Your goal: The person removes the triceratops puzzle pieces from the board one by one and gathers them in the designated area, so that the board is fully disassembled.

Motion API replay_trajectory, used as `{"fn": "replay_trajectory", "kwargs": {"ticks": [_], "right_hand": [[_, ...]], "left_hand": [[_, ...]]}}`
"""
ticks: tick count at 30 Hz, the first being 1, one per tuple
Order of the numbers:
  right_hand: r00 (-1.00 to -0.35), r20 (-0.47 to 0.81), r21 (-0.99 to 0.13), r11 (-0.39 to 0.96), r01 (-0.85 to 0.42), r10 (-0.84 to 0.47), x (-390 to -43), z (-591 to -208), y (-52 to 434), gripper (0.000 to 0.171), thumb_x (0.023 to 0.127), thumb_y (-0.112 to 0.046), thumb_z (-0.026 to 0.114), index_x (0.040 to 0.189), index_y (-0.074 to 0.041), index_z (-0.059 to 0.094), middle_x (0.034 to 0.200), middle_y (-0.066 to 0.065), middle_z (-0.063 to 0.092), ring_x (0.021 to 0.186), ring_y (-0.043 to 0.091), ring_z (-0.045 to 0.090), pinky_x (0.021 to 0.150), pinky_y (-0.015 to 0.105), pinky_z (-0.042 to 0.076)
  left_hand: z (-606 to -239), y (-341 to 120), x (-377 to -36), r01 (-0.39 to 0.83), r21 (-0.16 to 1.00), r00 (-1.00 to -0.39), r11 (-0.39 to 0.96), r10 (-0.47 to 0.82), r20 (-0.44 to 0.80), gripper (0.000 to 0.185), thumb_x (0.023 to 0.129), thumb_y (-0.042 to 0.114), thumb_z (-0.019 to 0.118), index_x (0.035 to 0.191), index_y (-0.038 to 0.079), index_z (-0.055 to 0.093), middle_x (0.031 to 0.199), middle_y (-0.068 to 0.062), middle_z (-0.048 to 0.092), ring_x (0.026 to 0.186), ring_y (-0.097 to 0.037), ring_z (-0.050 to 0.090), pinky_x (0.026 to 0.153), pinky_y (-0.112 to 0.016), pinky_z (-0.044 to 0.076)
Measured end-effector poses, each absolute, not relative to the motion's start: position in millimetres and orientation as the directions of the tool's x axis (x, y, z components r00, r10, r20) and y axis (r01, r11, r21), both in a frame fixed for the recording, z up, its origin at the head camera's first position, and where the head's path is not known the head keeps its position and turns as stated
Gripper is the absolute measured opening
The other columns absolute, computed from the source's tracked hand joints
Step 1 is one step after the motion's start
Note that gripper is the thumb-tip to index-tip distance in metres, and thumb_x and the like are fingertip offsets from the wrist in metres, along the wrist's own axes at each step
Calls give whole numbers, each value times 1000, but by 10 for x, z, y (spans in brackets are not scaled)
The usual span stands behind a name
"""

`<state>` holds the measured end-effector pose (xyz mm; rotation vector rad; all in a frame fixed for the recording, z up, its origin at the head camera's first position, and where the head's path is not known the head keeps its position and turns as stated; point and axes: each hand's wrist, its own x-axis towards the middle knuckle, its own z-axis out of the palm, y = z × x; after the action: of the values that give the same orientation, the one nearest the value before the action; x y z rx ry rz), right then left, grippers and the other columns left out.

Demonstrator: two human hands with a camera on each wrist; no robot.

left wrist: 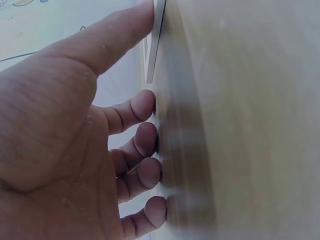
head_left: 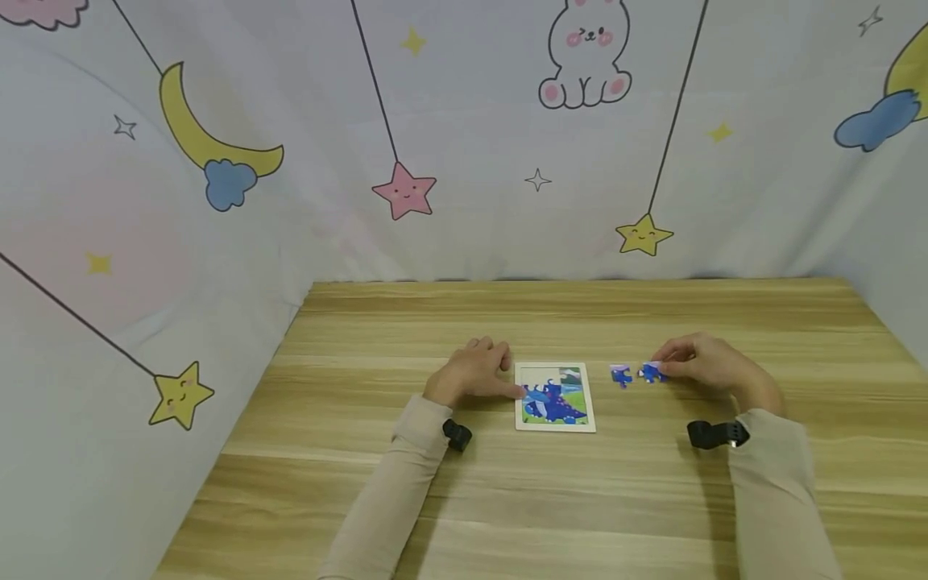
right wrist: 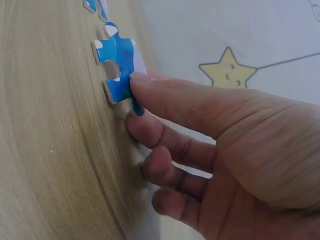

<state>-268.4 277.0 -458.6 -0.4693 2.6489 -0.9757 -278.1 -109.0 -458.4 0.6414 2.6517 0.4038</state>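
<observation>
A white-framed jigsaw puzzle board (head_left: 555,428) lies on the table, partly filled with a blue dinosaur picture; bare backing shows at its upper left. My left hand (head_left: 474,372) is at the board's left side, thumb (left wrist: 125,31) on the frame's edge and other fingertips down on the tabletop. To the right of the board, my right hand (head_left: 714,366) pinches a blue jigsaw piece (right wrist: 117,60) between thumb and fingers, its lower edge close to the wood. Another blue jigsaw piece (head_left: 621,375) lies between the board and that hand.
The wood-grain table (head_left: 551,499) reaches back to a pale curtain (head_left: 478,105) printed with stars, moons and a rabbit. Black straps with small devices sit on both wrists, the right one (head_left: 714,434) hanging over the tabletop.
</observation>
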Motion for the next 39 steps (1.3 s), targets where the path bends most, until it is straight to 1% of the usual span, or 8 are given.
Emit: {"fn": "replay_trajectory", "kwargs": {"ticks": [6,9,13,18,25,30,35,39], "right_hand": [[-904,-154,-651,729,-210,-398,-2687,-4570,2767,14,95,-17,70,102,-6,74,96,2,70,85,17,53,76,34,42],[-900,-154,-659,721,-215,-409,-2686,-4565,2768,14,94,-16,70,103,-5,73,93,2,69,82,15,52,74,31,43],[-895,-135,-668,707,-234,-425,-2682,-4564,2765,14,94,-13,70,105,-3,71,89,1,68,79,11,53,71,28,44],[-903,-86,-638,719,-275,-422,-2676,-4536,2683,14,94,-14,71,105,-5,71,88,0,67,79,12,55,72,28,45],[-905,-70,-626,725,-287,-419,-2676,-4427,2311,11,97,-13,65,105,-7,71,79,0,58,71,16,48,63,30,41],[-878,-44,-640,689,-340,-476,-2686,-4420,1970,14,98,-10,63,110,-8,70,78,1,55,69,16,48,59,29,41],[-831,-84,-669,649,-363,-550,-2701,-4516,1673,23,95,-11,68,118,-6,67,81,2,53,72,16,47,62,29,40],[-807,-136,-667,655,-354,-575,-2697,-4586,1550,33,91,-15,75,119,-5,63,80,2,50,72,16,46,65,31,38]], "left_hand": [[-4575,-1087,-2779,376,354,-823,856,484,-297,49,84,58,73,103,19,49,100,-2,44,91,-19,39,75,-32,32],[-4572,-1085,-2776,373,355,-824,857,482,-298,49,84,58,73,103,19,49,100,-2,43,91,-19,39,75,-32,31],[-4572,-1083,-2776,375,350,-823,858,482,-300,49,84,59,73,103,20,49,100,-1,43,91,-19,39,75,-32,32],[-4568,-1078,-2778,383,343,-821,857,487,-299,49,84,59,72,103,20,50,99,-1,44,91,-19,39,75,-32,32],[-4564,-1087,-2776,378,345,-823,859,482,-299,49,84,59,72,103,20,49,99,-1,43,91,-19,39,75,-32,31],[-4560,-1090,-2775,375,343,-823,861,480,-303,49,84,59,72,103,20,49,100,-1,44,92,-20,39,76,-33,32],[-4558,-1085,-2780,374,331,-827,866,473,-305,49,84,60,72,103,20,49,101,-1,44,93,-20,40,76,-33,34],[-4553,-1072,-2777,375,323,-825,869,472,-312,49,84,61,71,104,21,50,101,-1,45,93,-20,41,77,-34,35]]}}
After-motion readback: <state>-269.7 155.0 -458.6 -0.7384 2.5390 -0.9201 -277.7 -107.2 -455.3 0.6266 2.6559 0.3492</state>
